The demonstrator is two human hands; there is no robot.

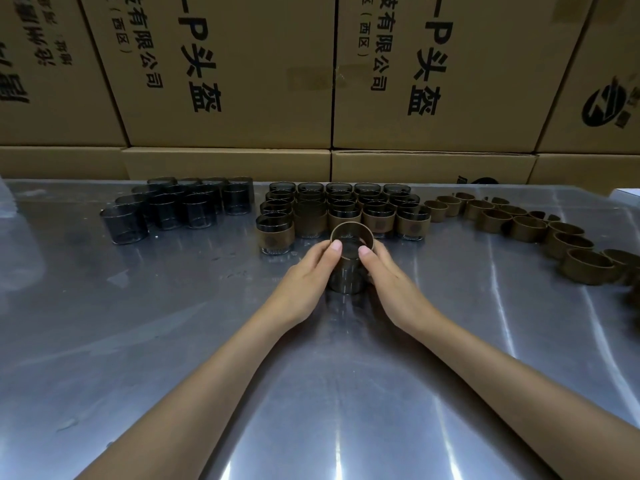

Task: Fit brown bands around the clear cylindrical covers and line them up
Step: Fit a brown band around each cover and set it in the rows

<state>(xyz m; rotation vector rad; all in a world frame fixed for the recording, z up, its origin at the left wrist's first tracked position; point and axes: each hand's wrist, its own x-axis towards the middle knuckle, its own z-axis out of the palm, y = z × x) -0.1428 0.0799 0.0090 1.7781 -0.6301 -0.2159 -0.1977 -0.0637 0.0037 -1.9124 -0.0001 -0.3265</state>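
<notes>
A clear cylindrical cover (346, 277) stands on the steel table (173, 341) at the middle, with a brown band (352, 233) sitting around its top. My left hand (304, 282) grips the left side, thumb on the band's rim. My right hand (391, 278) grips the right side the same way. Just behind stand rows of several banded covers (341, 211). Bare dark-tinted covers (180, 207) cluster at the back left. Loose brown bands (526, 228) trail along the right.
Stacked cardboard boxes (329, 81) with printed lettering wall off the table's far edge. A white object (627, 195) shows at the far right edge. Bare steel lies between my forearms and toward the near left.
</notes>
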